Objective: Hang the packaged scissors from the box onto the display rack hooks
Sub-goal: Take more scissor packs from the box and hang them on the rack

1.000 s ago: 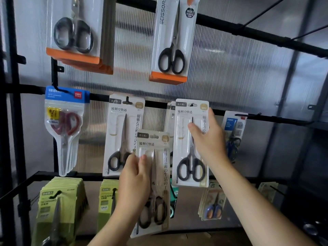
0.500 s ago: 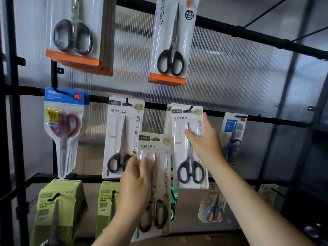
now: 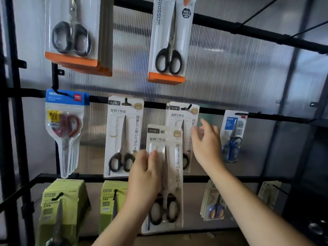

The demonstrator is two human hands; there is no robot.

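Gripping a white scissors pack [image 3: 166,174] in the left hand [image 3: 144,176], thumb and fingers curled over its left edge. Held upright in front of the display rack, off any hook, its top just below the middle rail [image 3: 156,104]. Overlapping the lower left of a matching hung pack [image 3: 184,118] that sits on a short hook [image 3: 188,107].

Right hand [image 3: 205,144] open, fingers spread and blurred, at the right edge of that hung pack; touching it or just clear, hard to say.

Crowded to the left: a second white pack [image 3: 124,137] just beside the held one, then a blue-topped pouch [image 3: 64,128] near the black upright [image 3: 55,82]. Crowded above too: two orange-based packs [image 3: 74,36] [image 3: 168,41] ending just over the rail. More room to the right: past a small blue-handled pack [image 3: 233,135], a long black hook [image 3: 275,118] running out before the ribbed translucent panel [image 3: 230,77].

Below the lower rail [image 3: 239,178]: green packs [image 3: 62,206] stacked thickly on two hooks at left, and a small stack of packs [image 3: 214,201] under the right forearm.

Inside the held blister: one pair of black-handled scissors, blades up. Inside the blue-topped pouch: red-handled scissors, blades down.
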